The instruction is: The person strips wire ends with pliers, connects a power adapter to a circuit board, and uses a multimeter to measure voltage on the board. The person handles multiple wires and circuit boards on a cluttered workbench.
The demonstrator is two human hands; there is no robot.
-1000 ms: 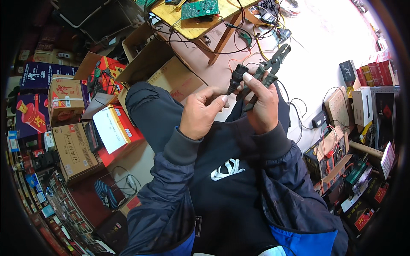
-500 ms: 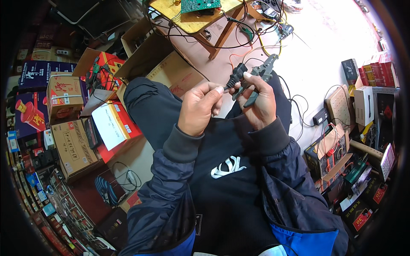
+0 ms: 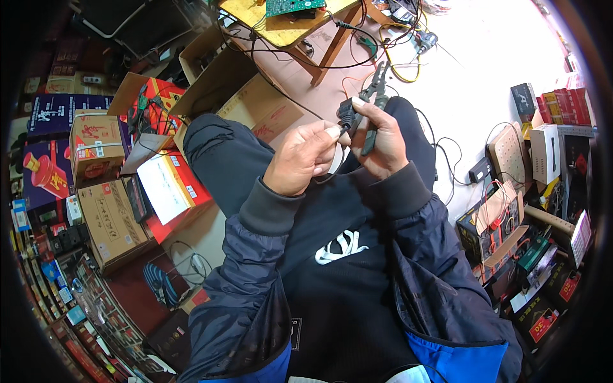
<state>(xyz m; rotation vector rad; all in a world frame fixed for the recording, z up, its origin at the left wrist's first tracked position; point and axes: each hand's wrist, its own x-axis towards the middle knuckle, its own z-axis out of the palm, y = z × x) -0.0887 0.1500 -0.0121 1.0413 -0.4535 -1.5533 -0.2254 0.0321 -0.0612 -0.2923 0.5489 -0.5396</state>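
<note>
Above my lap, my left hand (image 3: 299, 161) is closed in a pinch on a black cable (image 3: 340, 158) just below the ribbed neck of a black power plug (image 3: 345, 113). The cable's slack curves below my fingers. My right hand (image 3: 385, 139) is closed round a dark grey-green pair of wire strippers (image 3: 379, 89), with its thumb pressing against the plug. The strippers' jaws point away from me, and their handles run down into my palm. My right fingers partly hide the plug and the handles.
Ahead stands a yellow-topped wooden stool (image 3: 281, 32) bearing a green circuit board (image 3: 295, 7). Tangled cables and a yellow cord (image 3: 403, 78) lie on the floor beside it. Cardboard boxes (image 3: 110, 220) crowd the left; an open carton (image 3: 490, 223) with wires sits at right.
The wire strippers have turned more upright, their jaws swinging left. My right hand has shifted slightly left with the plug. The cable's slack shows more clearly below my left hand.
</note>
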